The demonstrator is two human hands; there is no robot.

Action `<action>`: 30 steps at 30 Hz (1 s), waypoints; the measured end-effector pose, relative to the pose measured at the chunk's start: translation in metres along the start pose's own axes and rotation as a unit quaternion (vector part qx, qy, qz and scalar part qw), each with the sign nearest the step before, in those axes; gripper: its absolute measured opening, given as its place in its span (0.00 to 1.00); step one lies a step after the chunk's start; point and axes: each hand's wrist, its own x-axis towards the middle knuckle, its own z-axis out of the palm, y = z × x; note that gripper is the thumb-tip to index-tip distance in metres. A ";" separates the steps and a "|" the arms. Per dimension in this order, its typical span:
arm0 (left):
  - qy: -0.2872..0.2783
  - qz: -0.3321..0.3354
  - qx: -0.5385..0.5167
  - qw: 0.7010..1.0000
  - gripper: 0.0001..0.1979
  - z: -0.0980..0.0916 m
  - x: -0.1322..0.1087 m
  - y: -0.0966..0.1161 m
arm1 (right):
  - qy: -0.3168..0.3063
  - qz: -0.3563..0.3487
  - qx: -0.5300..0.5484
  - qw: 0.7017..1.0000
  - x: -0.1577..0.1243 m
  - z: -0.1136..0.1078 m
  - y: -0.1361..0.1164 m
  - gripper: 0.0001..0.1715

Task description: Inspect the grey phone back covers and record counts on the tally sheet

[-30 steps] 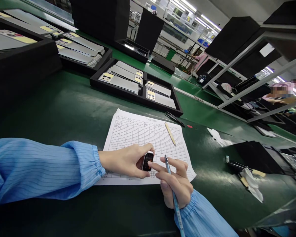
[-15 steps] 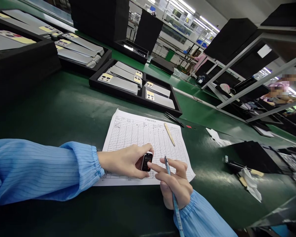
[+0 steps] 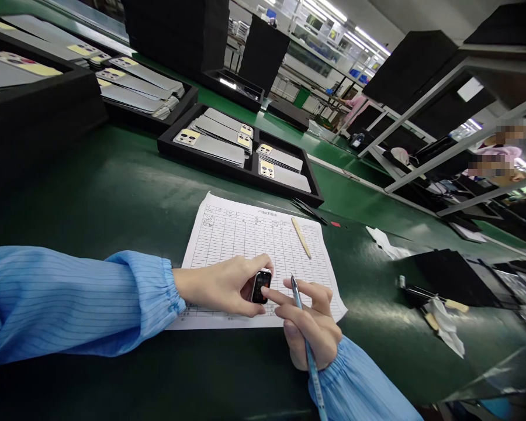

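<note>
My left hand is closed around a small smartwatch with a dark, lit screen, thumb and fingers on its sides. Beneath it lies a printed form sheet with a ruled table. Between the fingers of my right hand sits a blue pen, its tip pointing up and away. One finger of that hand touches the watch screen. On the sheet's right part rests a thin tan stick. Black tweezers lie by the sheet's far right corner.
Beyond the sheet stands a black tray of silver phone back panels. More filled trays sit at left. At right are a crumpled white tissue, black sheets and a metal rack. A person is behind it.
My hands stay almost still, the watch and pen held as before. The person behind the rack has shifted slightly.
</note>
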 end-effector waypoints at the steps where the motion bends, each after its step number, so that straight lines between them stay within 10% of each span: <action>1: 0.000 -0.001 -0.002 1.000 0.13 0.000 0.000 0.000 | 0.007 0.001 0.000 1.000 0.000 0.000 0.000 0.13; 30: 0.009 -0.011 0.013 1.000 0.13 0.000 0.001 0.002 | -0.009 0.008 -0.025 1.000 0.003 0.000 -0.002 0.12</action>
